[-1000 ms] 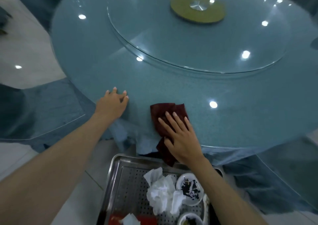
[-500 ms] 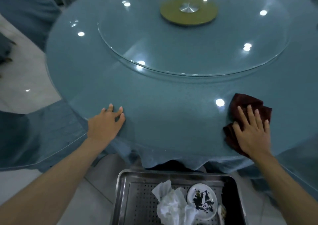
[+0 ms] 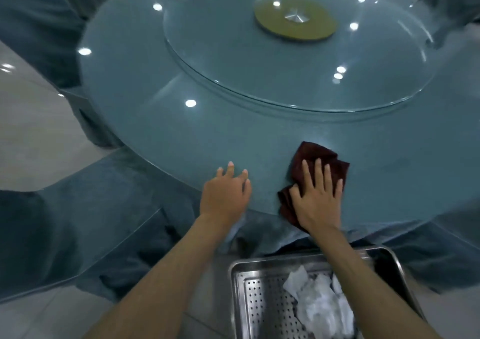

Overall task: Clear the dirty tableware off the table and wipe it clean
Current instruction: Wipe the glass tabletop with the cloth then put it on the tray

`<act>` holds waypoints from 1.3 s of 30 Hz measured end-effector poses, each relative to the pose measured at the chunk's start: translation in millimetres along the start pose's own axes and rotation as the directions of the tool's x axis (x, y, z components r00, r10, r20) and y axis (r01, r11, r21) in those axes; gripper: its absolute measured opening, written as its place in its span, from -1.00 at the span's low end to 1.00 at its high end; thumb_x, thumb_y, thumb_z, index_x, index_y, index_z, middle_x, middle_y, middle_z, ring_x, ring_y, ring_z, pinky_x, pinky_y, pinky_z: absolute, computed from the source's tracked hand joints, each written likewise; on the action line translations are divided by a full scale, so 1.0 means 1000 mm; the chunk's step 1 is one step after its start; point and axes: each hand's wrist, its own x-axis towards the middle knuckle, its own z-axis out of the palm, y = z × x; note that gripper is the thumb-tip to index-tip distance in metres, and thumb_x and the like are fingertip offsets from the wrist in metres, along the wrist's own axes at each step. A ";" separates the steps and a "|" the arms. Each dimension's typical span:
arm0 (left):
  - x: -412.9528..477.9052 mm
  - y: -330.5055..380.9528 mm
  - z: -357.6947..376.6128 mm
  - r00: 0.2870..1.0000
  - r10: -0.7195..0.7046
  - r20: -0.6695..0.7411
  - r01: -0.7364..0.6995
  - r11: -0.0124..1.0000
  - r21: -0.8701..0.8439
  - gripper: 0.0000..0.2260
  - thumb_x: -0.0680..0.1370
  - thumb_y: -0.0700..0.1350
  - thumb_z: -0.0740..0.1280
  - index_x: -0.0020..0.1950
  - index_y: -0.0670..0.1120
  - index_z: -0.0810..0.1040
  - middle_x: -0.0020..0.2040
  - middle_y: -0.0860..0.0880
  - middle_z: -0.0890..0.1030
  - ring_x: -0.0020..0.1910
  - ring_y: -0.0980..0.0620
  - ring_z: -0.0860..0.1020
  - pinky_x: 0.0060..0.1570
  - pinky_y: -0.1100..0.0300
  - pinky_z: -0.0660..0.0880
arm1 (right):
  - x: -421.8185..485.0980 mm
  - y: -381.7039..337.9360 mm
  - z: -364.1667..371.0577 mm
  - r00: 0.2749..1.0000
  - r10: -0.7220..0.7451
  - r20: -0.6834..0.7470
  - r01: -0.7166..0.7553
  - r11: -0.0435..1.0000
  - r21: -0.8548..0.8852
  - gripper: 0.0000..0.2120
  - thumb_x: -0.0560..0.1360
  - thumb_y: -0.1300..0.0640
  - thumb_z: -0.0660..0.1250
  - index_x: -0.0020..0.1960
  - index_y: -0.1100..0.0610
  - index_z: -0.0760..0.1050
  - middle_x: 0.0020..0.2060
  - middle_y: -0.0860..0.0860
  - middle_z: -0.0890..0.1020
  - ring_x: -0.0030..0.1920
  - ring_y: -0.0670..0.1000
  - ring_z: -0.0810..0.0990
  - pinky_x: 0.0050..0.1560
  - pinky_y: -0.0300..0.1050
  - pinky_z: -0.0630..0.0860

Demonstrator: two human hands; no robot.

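Dark red cloth (image 3: 322, 157) lies bunched on the near part of a round, glass-topped table (image 3: 155, 120), pinned under a person's right hand (image 3: 318, 198). The fingers are straight and spread, pressing flat on the fabric without curling round it. Folds of the cloth show beyond the fingertips and to the left of the thumb, reaching toward the table's near edge.

Just beside it, clear of the cloth, the left hand (image 3: 224, 196) rests palm down on the bare glass close to the rim, with its fingers extended, slightly fanned and holding nothing.

Farther back, a large glass turntable (image 3: 298, 79) sits raised over the middle of the table, on a gold-coloured disc (image 3: 294, 24) with a silver centre. Bright spots of reflected light dot both glass surfaces.

A blue tablecloth (image 3: 272, 235) hangs in folds below the rim in front of the person. Beneath the forearms, off the table, stands a stainless-steel tray (image 3: 235, 286) with a perforated floor. Crumpled white paper napkins (image 3: 319, 302) are heaped in its right half, partly hidden by the right forearm.

A chair in a blue fabric cover (image 3: 65, 222) stands at the left, and more blue-covered seating is drawn up around the far side. Pale floor tiles (image 3: 31, 131) show between them.
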 end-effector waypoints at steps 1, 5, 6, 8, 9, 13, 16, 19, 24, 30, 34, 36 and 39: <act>-0.005 -0.016 -0.002 0.996 0.072 -0.049 -0.076 0.993 -0.085 -0.56 0.67 0.12 0.05 0.20 0.01 0.69 0.42 -0.12 0.57 0.29 -0.24 0.61 -0.01 -0.10 0.60 | -0.007 -0.029 0.004 1.000 0.009 -0.006 -0.009 1.000 0.007 -0.26 0.52 -0.25 -0.05 0.66 -0.04 0.17 0.65 0.09 0.16 0.64 0.16 0.10 0.60 0.31 -0.01; -0.010 -0.079 -0.030 0.989 0.118 -0.087 -0.141 0.928 -0.344 -0.51 0.68 0.13 0.04 0.09 -0.13 0.67 0.23 -0.05 0.68 0.15 -0.16 0.65 0.08 -0.09 0.59 | -0.030 -0.134 0.018 0.999 -0.043 0.000 0.043 0.999 0.014 -0.29 0.52 -0.21 0.03 0.64 0.00 0.23 0.62 0.12 0.23 0.62 0.20 0.18 0.57 0.34 0.08; -0.009 -0.095 -0.039 0.987 0.118 -0.105 -0.147 0.929 -0.340 -0.53 0.68 0.13 0.04 0.09 -0.13 0.65 0.15 -0.05 0.68 0.09 -0.16 0.65 0.04 -0.09 0.58 | -0.034 -0.153 0.020 0.998 -0.061 0.007 0.061 0.998 0.012 -0.29 0.53 -0.21 0.04 0.64 0.00 0.23 0.62 0.12 0.23 0.62 0.21 0.18 0.57 0.35 0.08; -0.002 -0.124 -0.053 0.987 0.113 -0.118 -0.145 0.939 -0.312 -0.61 0.69 0.08 0.08 0.11 -0.11 0.62 0.14 -0.04 0.65 0.09 -0.14 0.64 0.02 -0.07 0.58 | -0.038 -0.178 0.022 0.996 -0.085 0.019 0.085 0.996 0.005 -0.29 0.54 -0.21 0.03 0.64 0.00 0.21 0.63 0.12 0.21 0.62 0.20 0.16 0.58 0.34 0.07; 0.004 -0.138 -0.056 0.991 0.106 -0.088 -0.128 0.944 -0.305 -0.66 0.71 0.04 0.11 0.17 -0.09 0.61 0.26 -0.04 0.61 0.23 -0.12 0.60 0.12 -0.07 0.56 | -0.039 -0.184 0.023 0.996 -0.087 0.022 0.087 0.996 0.000 -0.30 0.55 -0.21 0.03 0.65 -0.01 0.20 0.64 0.12 0.20 0.63 0.19 0.14 0.58 0.33 0.06; 0.035 -0.175 -0.062 0.942 0.222 0.251 -0.152 0.950 -0.272 -0.59 0.73 0.07 0.16 0.59 0.07 0.34 0.70 -0.03 0.04 0.68 -0.07 -0.03 0.61 -0.13 0.07 | -0.041 -0.171 0.019 0.992 -0.118 0.034 0.119 0.993 -0.014 -0.30 0.54 -0.19 0.02 0.66 -0.07 0.13 0.66 0.07 0.14 0.65 0.12 0.08 0.60 0.27 0.05; 0.056 -0.186 -0.062 0.909 0.236 0.343 -0.198 0.970 -0.143 -0.47 0.73 0.14 0.07 0.69 0.14 0.03 0.71 -0.02 -0.11 0.68 -0.11 -0.15 0.61 -0.19 -0.04 | -0.043 -0.136 0.015 0.999 -0.037 0.015 0.037 0.999 -0.017 -0.30 0.54 -0.18 0.02 0.67 -0.08 0.09 0.66 0.08 0.10 0.65 0.13 0.07 0.61 0.25 0.04; 0.064 -0.189 -0.052 0.932 0.171 0.320 -0.161 0.985 -0.055 -0.50 0.73 0.18 -0.02 0.68 0.20 0.01 0.71 -0.02 -0.05 0.67 -0.19 -0.07 0.58 -0.27 -0.01 | -0.043 -0.079 0.008 0.996 0.092 -0.003 -0.092 0.995 -0.035 -0.29 0.54 -0.19 -0.01 0.67 -0.04 0.10 0.66 0.14 0.10 0.64 0.19 0.09 0.60 0.29 0.06; 0.064 -0.180 -0.044 0.964 0.121 0.235 -0.118 0.993 -0.029 -0.55 0.72 0.05 0.05 0.63 0.25 0.22 0.68 0.02 0.13 0.65 -0.20 0.10 0.53 -0.37 0.09 | -0.026 0.019 -0.010 0.950 0.312 0.020 -0.312 0.950 -0.007 -0.24 0.51 -0.29 -0.10 0.68 -0.11 0.02 0.67 0.09 0.02 0.66 0.14 -0.01 0.61 0.28 -0.05; 0.071 -0.180 -0.059 0.934 0.119 0.336 -0.120 0.993 -0.016 -0.49 0.66 0.12 -0.03 0.64 0.31 0.10 0.70 0.08 0.03 0.68 -0.11 0.00 0.57 -0.32 0.09 | 0.018 -0.001 -0.002 0.838 0.545 0.006 -0.545 0.838 -0.012 -0.30 0.63 -0.29 0.00 0.69 -0.02 -0.01 0.67 0.16 -0.04 0.66 0.20 -0.09 0.57 0.39 -0.09; 0.066 -0.180 -0.058 0.939 0.105 0.329 -0.109 0.994 -0.005 -0.37 0.53 0.18 -0.08 0.64 0.33 0.06 0.70 0.10 0.00 0.68 -0.08 -0.02 0.57 -0.29 0.07 | 0.046 -0.072 0.012 0.945 0.324 -0.028 -0.325 0.945 -0.026 -0.28 0.60 -0.28 -0.04 0.67 0.02 0.12 0.65 0.20 0.11 0.64 0.24 0.04 0.57 0.39 -0.05; 0.068 -0.181 -0.058 0.937 0.109 0.331 -0.107 0.994 -0.025 -0.37 0.53 0.18 -0.08 0.64 0.33 0.07 0.70 0.10 0.01 0.68 -0.08 -0.01 0.57 -0.28 0.08 | 0.053 -0.115 0.019 0.988 0.154 -0.015 -0.154 0.987 -0.041 -0.28 0.59 -0.29 -0.03 0.66 0.01 0.14 0.64 0.18 0.15 0.64 0.23 0.07 0.58 0.37 -0.03; 0.067 -0.180 -0.060 0.949 0.102 0.298 -0.090 0.995 -0.053 -0.34 0.49 0.24 -0.17 0.62 0.35 0.13 0.69 0.13 0.04 0.68 -0.06 0.02 0.56 -0.26 0.11 | 0.057 -0.152 0.024 0.999 -0.033 0.000 0.033 0.999 -0.019 -0.32 0.60 -0.27 0.03 0.66 -0.03 0.15 0.65 0.13 0.15 0.65 0.21 0.07 0.59 0.33 -0.03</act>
